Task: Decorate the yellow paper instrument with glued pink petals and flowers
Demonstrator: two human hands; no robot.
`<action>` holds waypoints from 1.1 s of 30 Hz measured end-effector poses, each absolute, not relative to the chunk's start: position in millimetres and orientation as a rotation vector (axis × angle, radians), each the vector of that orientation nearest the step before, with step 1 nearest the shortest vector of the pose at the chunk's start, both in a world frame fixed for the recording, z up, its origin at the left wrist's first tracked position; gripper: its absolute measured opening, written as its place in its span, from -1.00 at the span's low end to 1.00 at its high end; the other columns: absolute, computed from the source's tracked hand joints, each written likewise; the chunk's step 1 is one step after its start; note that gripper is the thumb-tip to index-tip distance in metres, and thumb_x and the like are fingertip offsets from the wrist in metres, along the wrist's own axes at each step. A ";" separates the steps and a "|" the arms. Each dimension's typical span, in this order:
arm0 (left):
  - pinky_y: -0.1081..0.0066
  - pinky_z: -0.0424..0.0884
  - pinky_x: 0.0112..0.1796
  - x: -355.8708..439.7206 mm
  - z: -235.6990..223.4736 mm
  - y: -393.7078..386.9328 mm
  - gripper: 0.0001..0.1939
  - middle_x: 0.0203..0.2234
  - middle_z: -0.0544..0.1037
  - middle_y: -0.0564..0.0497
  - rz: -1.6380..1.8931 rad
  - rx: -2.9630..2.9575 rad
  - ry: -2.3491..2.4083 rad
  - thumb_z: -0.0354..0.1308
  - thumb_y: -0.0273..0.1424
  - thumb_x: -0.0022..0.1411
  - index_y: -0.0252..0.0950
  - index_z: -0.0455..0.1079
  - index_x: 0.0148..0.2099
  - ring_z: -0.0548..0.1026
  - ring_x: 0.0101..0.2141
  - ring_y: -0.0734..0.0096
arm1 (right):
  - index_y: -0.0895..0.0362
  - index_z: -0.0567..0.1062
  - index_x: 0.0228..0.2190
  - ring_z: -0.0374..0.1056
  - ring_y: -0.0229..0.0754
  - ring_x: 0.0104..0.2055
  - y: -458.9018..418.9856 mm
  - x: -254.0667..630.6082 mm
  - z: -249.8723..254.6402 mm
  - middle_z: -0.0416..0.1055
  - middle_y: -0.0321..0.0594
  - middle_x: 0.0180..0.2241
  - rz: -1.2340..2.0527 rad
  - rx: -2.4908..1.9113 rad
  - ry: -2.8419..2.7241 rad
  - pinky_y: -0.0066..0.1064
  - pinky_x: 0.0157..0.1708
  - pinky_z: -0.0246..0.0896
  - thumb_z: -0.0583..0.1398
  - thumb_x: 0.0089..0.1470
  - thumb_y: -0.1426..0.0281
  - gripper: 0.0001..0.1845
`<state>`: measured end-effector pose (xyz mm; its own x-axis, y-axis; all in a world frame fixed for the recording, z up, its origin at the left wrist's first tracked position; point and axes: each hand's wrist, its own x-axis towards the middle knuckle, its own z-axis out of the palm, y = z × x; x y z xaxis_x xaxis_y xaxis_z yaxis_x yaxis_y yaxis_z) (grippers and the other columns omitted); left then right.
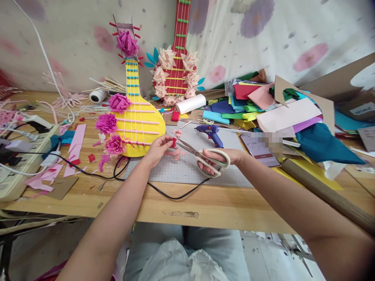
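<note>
My left hand (159, 150) pinches a small piece of red paper (174, 143) above the grey cutting mat (164, 173). In my right hand (212, 159) is a pair of scissors (215, 171) with cream handles, fingers through the loops. The blades are parted a little, their tips close to the red paper. Small pink paper petals (177, 157) lie on the mat just under the left hand. Behind the scissors a blue hot glue gun (209, 132) rests on the mat.
A yellow paper-covered lute (140, 136) with magenta flowers leans at the left, a red one (180, 74) behind it. Colourful crepe paper (249, 105) is piled at the right, near a phone (259, 150). A power strip (32, 156) stands left; a black cable (175, 198) crosses the front.
</note>
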<state>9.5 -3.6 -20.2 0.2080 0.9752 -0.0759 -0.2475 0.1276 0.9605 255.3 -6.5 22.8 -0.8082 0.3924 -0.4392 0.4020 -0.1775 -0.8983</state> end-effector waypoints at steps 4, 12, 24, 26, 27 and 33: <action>0.43 0.48 -0.44 9.9 -19.8 -3.6 -0.63 -0.40 0.43 0.04 1.118 1.028 0.921 0.30 -0.28 -0.10 -0.34 0.33 -0.24 0.45 -0.38 0.47 | 0.18 0.42 -0.38 0.24 -0.31 -0.55 -6.7 256.9 23.3 0.30 -0.27 -0.57 -2.216 1.011 1.982 -0.46 -0.58 0.21 -0.05 -0.03 -0.18 -0.33; 0.38 0.49 -0.42 10.2 -19.7 -3.7 -0.66 -0.40 0.42 0.04 1.119 1.035 0.922 0.27 -0.30 -0.06 -0.33 0.33 -0.24 0.45 -0.39 0.46 | 0.21 0.41 -0.38 0.25 -0.31 -0.55 -6.6 256.6 25.4 0.30 -0.26 -0.58 -2.215 0.985 1.984 -0.48 -0.60 0.20 -0.06 -0.01 -0.16 -0.32; 0.39 0.49 -0.44 11.1 -19.8 -3.5 -0.63 -0.41 0.42 0.05 1.119 1.040 0.931 0.28 -0.27 -0.09 -0.33 0.32 -0.24 0.44 -0.39 0.46 | 0.19 0.42 -0.40 0.23 -0.32 -0.57 -7.0 255.3 25.6 0.30 -0.27 -0.60 -2.245 1.007 1.953 -0.48 -0.61 0.17 -0.04 -0.04 -0.17 -0.33; 0.39 0.49 -0.44 11.2 -19.7 -3.5 -0.63 -0.41 0.42 0.04 1.120 1.037 0.936 0.28 -0.27 -0.09 -0.33 0.32 -0.25 0.44 -0.39 0.46 | 0.19 0.41 -0.41 0.23 -0.32 -0.57 -6.7 255.2 25.8 0.31 -0.27 -0.60 -2.230 1.026 1.953 -0.48 -0.62 0.17 -0.03 -0.05 -0.18 -0.33; 0.39 0.49 -0.44 11.2 -19.6 -3.5 -0.63 -0.40 0.42 0.04 1.121 1.036 0.937 0.28 -0.28 -0.09 -0.33 0.32 -0.25 0.44 -0.39 0.46 | 0.19 0.42 -0.41 0.23 -0.31 -0.57 -6.7 255.1 26.0 0.31 -0.27 -0.60 -2.225 1.040 1.949 -0.47 -0.62 0.17 -0.03 -0.05 -0.18 -0.33; 0.40 0.49 -0.45 11.8 -18.3 -4.1 -0.62 -0.40 0.41 0.04 1.118 1.035 0.938 0.29 -0.27 -0.11 -0.34 0.32 -0.25 0.44 -0.39 0.45 | 0.19 0.42 -0.41 0.23 -0.30 -0.56 -6.2 254.4 26.1 0.31 -0.24 -0.57 -2.222 1.044 1.972 -0.46 -0.62 0.18 -0.02 -0.05 -0.17 -0.34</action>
